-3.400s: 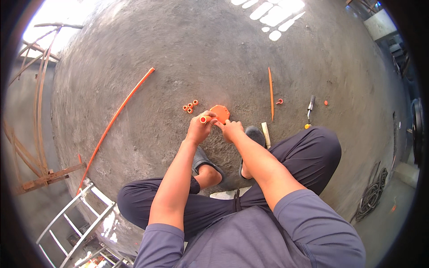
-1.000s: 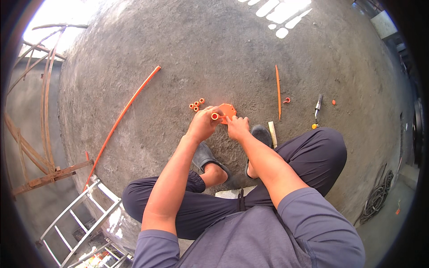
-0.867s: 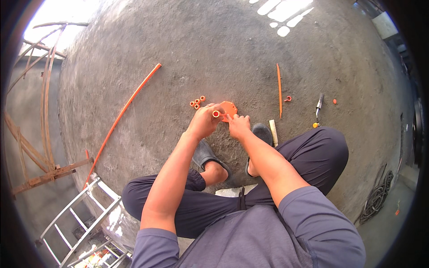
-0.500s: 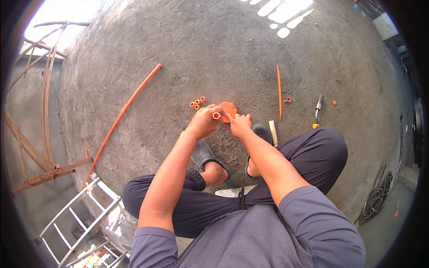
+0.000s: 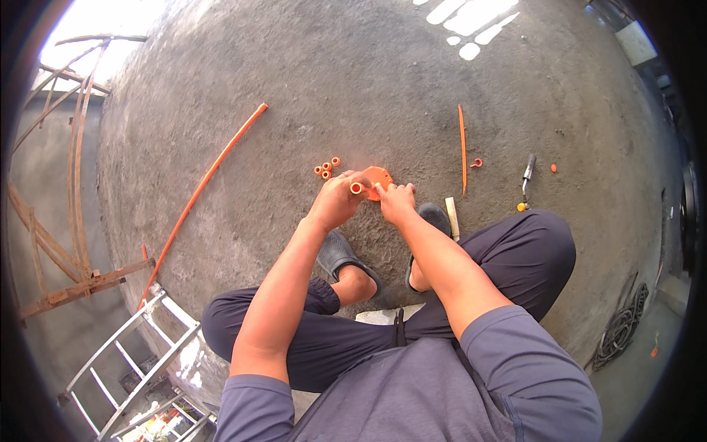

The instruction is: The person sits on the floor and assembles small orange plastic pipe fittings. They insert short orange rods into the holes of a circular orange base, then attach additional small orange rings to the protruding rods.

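Observation:
My left hand [image 5: 335, 200] is closed around a short orange conduit piece [image 5: 356, 188], whose pale-rimmed open end faces me. Against it is a flat orange octagonal box [image 5: 378, 176] with small holes, which looks like an electrical junction box. My right hand [image 5: 398, 203] grips the near right edge of that box, thumb and fingers pressed to it. Whether the conduit piece is joined to the box is hidden by my left fingers. Just beyond my left hand, several short orange fittings [image 5: 326, 166] stand in a cluster on the rough concrete floor.
A long orange conduit [image 5: 200, 189] curves along the left, near a metal ladder [image 5: 135, 362]. On the right lie a thin orange strip [image 5: 462, 147], a curved orange scrap [image 5: 477, 163], a torch-like tool [image 5: 527, 177] and an orange disc [image 5: 554, 169]. A pale wooden stick [image 5: 451, 216] is by my right shoe.

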`<control>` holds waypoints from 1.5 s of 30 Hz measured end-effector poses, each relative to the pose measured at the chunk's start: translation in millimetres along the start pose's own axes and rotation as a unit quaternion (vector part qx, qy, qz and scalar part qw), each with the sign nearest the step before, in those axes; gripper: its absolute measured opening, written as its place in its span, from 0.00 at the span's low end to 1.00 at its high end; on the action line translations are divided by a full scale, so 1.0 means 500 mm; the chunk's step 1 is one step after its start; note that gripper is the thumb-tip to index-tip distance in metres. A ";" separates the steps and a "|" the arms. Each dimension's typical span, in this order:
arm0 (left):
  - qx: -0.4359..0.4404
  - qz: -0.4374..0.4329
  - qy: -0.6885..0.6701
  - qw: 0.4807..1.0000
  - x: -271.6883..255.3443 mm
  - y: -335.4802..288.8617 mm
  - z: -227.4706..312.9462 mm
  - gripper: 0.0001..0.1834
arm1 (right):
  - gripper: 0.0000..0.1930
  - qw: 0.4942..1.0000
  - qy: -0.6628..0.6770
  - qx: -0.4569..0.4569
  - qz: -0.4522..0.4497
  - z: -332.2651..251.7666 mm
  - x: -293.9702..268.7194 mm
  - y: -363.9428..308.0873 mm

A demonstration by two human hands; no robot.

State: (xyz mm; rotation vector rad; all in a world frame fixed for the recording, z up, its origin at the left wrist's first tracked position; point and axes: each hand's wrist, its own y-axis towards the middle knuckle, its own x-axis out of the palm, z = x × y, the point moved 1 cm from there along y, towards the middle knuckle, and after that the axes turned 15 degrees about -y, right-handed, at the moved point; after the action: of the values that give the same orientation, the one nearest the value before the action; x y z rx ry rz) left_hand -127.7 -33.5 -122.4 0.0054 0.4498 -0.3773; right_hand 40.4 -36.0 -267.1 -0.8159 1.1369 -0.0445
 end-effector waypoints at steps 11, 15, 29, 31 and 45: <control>0.031 0.149 0.007 0.988 0.043 -0.018 -0.004 0.10 | 0.27 1.000 0.004 0.007 -0.004 -0.021 0.005 -0.002; 0.016 0.181 0.017 0.983 0.056 -0.015 -0.012 0.12 | 0.28 1.000 -0.006 0.007 -0.002 -0.025 0.004 -0.006; 0.002 0.201 -0.013 0.979 0.052 -0.008 -0.024 0.13 | 0.27 0.998 0.058 -0.008 -0.026 -0.039 -0.010 -0.008; 0.004 0.200 0.004 0.980 0.050 -0.009 -0.023 0.13 | 0.29 0.997 0.077 -0.008 -0.007 -0.044 -0.007 -0.007; -0.028 0.096 -0.036 0.994 0.026 -0.003 -0.007 0.09 | 0.32 0.992 0.118 0.004 -0.032 -0.027 -0.009 -0.026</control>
State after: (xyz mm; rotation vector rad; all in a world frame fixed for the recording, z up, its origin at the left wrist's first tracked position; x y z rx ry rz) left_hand -118.9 -39.0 -131.2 -0.0204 0.3844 -0.1755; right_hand 31.9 -50.9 -258.2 -0.8552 1.3323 -0.2042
